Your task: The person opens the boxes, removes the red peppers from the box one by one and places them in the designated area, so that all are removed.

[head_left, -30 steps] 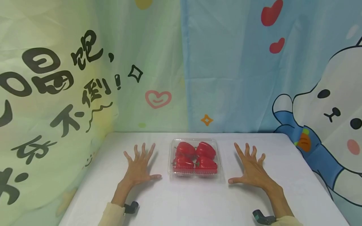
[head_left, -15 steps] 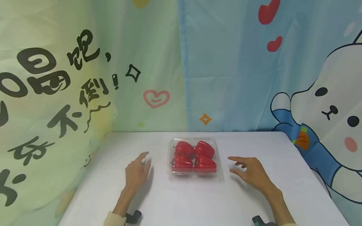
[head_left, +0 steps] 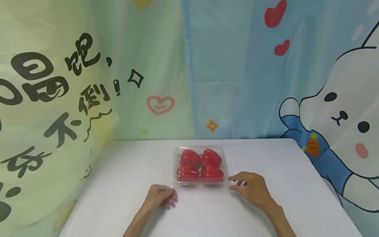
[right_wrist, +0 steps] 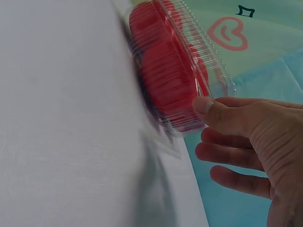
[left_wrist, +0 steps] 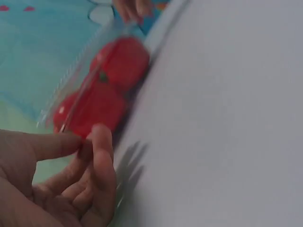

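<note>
A clear plastic clamshell box (head_left: 225, 164) holds several red bell peppers (head_left: 211, 158) and sits with its lid down at the table's far middle. My left hand (head_left: 161, 196) hovers just off the box's front left corner, its fingers loosely bent around nothing. In the left wrist view, the thumb of the left hand (left_wrist: 97, 175) lies near the index finger, in front of the peppers (left_wrist: 125, 61). At the box's right side is my right hand (head_left: 251, 187), thumb and index apart. The right wrist view has the right hand (right_wrist: 246, 127) with fingertips right at the box's edge.
A white-covered table (head_left: 195, 217) lies under both hands. Behind it hangs a printed curtain (head_left: 225, 65) with hearts, writing and a white cartoon animal (head_left: 355, 98).
Both hands were spread wide on either side of the box. The left has come down and right with fingers bent; the right has moved left to the box's edge with fingers drawn in.
</note>
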